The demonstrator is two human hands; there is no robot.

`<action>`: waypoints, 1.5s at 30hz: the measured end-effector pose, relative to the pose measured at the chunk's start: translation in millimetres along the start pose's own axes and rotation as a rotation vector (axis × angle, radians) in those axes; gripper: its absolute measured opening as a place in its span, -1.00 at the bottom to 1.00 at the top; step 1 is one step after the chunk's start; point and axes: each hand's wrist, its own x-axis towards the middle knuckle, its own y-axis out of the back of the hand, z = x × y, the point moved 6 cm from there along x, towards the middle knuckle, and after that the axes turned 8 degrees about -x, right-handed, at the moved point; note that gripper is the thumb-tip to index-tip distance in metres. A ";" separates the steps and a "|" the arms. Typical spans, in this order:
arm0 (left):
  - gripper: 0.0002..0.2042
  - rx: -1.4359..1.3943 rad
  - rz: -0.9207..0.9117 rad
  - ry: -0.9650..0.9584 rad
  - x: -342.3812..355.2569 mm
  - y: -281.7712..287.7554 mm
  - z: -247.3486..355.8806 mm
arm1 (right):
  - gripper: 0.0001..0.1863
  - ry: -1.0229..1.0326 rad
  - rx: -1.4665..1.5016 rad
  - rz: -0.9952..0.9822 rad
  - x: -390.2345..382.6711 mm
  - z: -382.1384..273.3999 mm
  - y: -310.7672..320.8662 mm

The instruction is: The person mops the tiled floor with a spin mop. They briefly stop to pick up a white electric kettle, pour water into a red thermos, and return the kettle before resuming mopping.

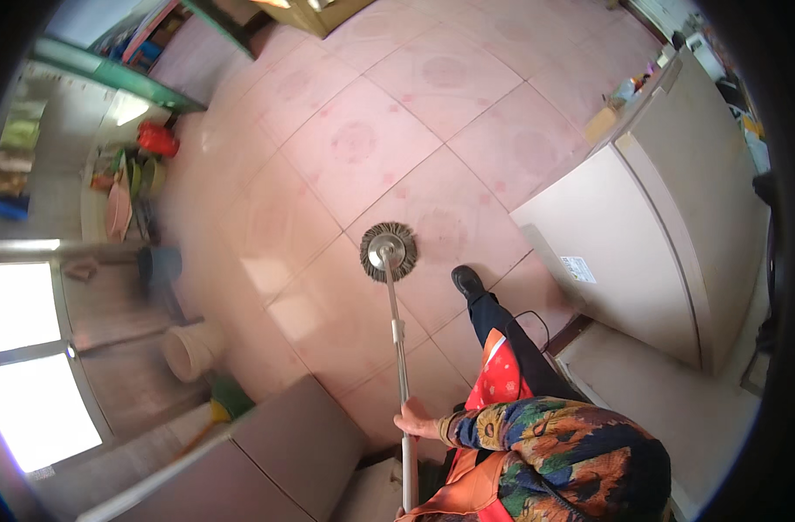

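Observation:
My right hand (417, 421) is closed around the pole of a round mop (401, 348), its arm in a colourful patterned sleeve coming in from the lower right. The pole runs away from me to a shiny metal disc ringed with grey strands, the mop head (388, 251), which rests on the pink tiled floor (354, 143). I cannot make out my left hand; the lower end of the pole leaves the picture at the bottom edge. A red and orange apron (502, 370) hangs at my front, and my black shoe (468, 280) stands right of the mop head.
On the right stands a pale fridge-like cabinet (606, 252), with a dark cable (541, 320) on the floor near it. A grey cabinet (302, 444) is at the lower left. A pale bucket (193, 350), a blue bucket (160, 263) and a red container (158, 138) line the left side.

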 end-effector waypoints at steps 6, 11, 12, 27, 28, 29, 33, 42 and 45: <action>-0.21 0.281 -0.114 -0.286 62.5 47.9 135.2 | -0.45 -0.094 0.201 0.374 119.8 -57.2 229.7; -0.12 0.089 -0.494 -0.171 245.0 -19.2 275.2 | -0.44 -0.263 0.504 0.726 172.8 -18.3 478.1; -0.11 0.062 -0.542 -0.187 281.1 -42.6 310.3 | -0.46 -0.248 0.654 0.741 176.7 -11.8 516.1; -0.33 0.485 -0.432 -0.507 269.6 -13.2 231.0 | -0.66 -0.095 -0.046 0.914 140.1 -7.3 372.2; -0.33 0.447 -0.430 -0.534 257.8 -5.3 228.2 | -0.62 -0.200 0.374 0.986 126.3 -7.4 349.2; -0.33 0.436 -0.449 -0.500 246.4 2.7 226.8 | -0.60 -0.288 0.799 0.777 132.4 -1.9 334.5; -0.34 0.463 -0.487 -0.357 288.0 -37.6 285.3 | -0.48 -0.321 1.005 0.737 141.7 8.0 428.7; -0.37 0.263 -0.415 -0.709 339.2 -154.5 381.0 | -0.69 -0.433 0.942 0.989 140.6 87.1 595.5; -0.30 0.388 -0.434 -0.626 298.7 -97.3 326.9 | -0.69 -0.478 0.618 0.815 151.1 57.4 507.1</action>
